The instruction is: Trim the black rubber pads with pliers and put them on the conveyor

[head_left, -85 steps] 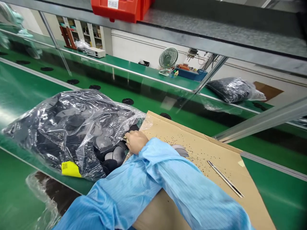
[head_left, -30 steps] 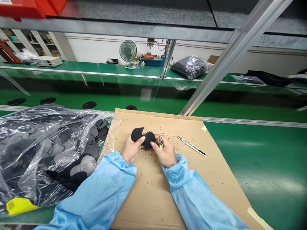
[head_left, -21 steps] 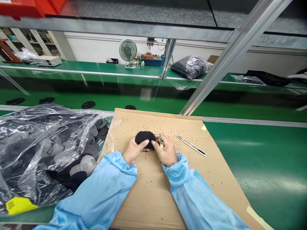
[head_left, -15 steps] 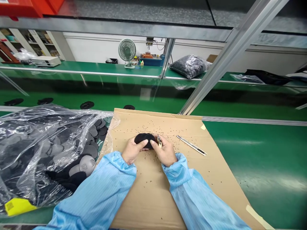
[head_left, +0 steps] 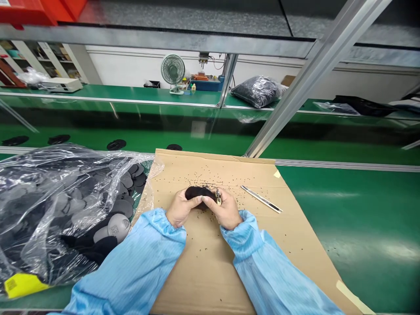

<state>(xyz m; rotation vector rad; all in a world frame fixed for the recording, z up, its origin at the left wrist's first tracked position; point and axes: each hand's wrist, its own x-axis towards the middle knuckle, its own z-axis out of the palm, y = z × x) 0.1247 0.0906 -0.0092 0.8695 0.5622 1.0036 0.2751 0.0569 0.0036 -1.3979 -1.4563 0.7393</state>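
Observation:
My hands meet over a sheet of brown cardboard. My left hand grips a folded black foam disc, and my right hand presses against that disc's other end. A small brass-and-steel tool is pinched in my right fingers, its shape partly hidden. Black specks lie scattered around both hands. To the right, a slim steel craft knife lies on the cardboard, out of reach of my fingers.
A torn clear plastic bag of dark round discs lies left of the cardboard on the green bench. A metal rail and glass stand ahead, with another bench, a fan and a black bag behind.
My view has swung from the bag to the cardboard. Two black lobes seen apart have closed together into one folded piece between my hands, which have drawn slightly closer.

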